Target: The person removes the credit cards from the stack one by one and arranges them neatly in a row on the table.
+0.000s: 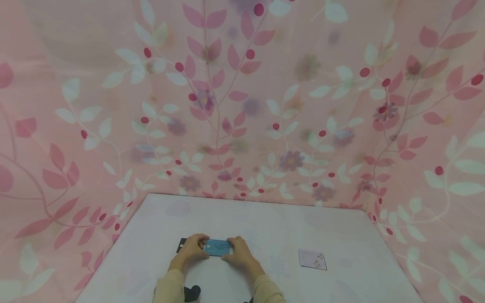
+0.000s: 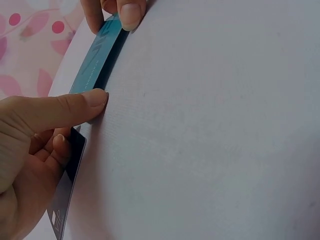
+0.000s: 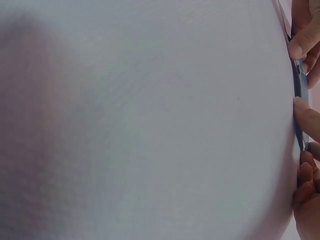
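Observation:
A blue card (image 1: 217, 248) with large dark letters on it lies lengthwise between both hands, low over the white table. At its left end, my left hand (image 1: 192, 248) pinches it, thumb on the near edge and fingers on the far one. The right hand (image 1: 240, 253) grips the opposite end the same way. The left wrist view shows the card's teal face, with a dark shadow along its near edge. A black card (image 2: 62, 192) with VIP lettering lies beneath and beside the left hand, partly hidden by it.
A pale card (image 1: 312, 259) with a small floral print lies on the white tabletop (image 1: 273, 227) to the right. Pink leaf-patterned cloth (image 1: 242, 105) hangs behind the table and along its sides. A black object (image 1: 192, 293) shows near the left sleeve.

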Available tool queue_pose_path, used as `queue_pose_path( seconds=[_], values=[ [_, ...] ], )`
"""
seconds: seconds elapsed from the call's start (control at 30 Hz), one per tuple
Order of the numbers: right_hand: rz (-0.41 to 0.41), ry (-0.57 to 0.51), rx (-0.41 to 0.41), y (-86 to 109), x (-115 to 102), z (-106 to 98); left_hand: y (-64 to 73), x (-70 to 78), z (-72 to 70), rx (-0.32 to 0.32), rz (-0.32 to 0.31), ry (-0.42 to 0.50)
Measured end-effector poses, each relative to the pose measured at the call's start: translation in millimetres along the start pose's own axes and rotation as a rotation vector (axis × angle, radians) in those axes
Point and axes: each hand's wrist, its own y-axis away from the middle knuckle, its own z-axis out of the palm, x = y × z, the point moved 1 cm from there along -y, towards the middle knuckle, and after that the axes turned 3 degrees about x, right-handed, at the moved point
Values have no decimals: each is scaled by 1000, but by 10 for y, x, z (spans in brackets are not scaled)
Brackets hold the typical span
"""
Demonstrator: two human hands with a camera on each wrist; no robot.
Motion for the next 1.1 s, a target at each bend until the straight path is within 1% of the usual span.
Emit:
queue_pose_path(
  seconds=[0.07,0.3,0.6,0.87,1.1],
  values=[
    [6,3,-1,-2,5,-1,-3,-1,-3,-2,0,-2],
    [-15,-19,18,17,7,-14,-6,2,-6,-4,-5,-2],
    [-39,-51,46,58,15,2,13,24,7,-1,20,-1],
    [-66,-65,69,76,36,6,24,9,31,19,5,-12],
    [-67,-67,75,85,27,24,32,7,23,12,9,-19]
  ],
)
